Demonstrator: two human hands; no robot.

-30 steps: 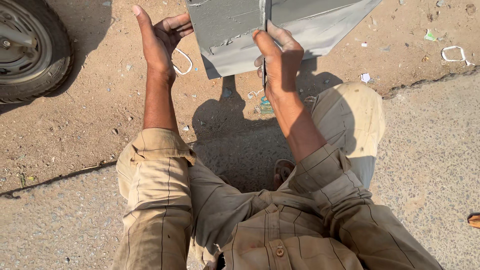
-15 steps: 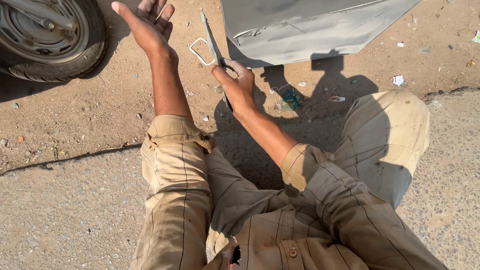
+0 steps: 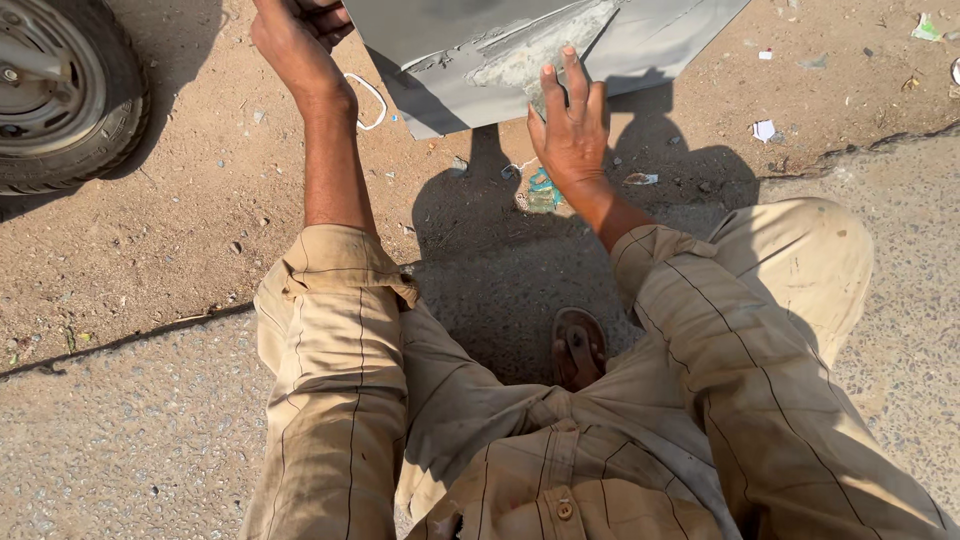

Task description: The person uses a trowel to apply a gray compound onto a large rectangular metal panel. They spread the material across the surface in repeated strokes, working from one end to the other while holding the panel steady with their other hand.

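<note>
**Grey panel held at one edge only**

The left hand (image 3: 295, 35) curls round the grey metal panel's (image 3: 480, 45) left edge; the right hand (image 3: 572, 125) lies open, fingers spread, flat against its patched face. The panel stands tilted on the dirt ground (image 3: 150, 240). With only one grip, it could slip sideways.

Left hand (image 3: 292, 30) is running off the top edge — fingers and grip not showing. Grey metal panel (image 3: 520, 50) is getting cut off at the top. Wheel (image 3: 55, 90) is being cropped at the left. Sandal (image 3: 578, 345) is hiding partly under the shirt — foot not showing.
</note>
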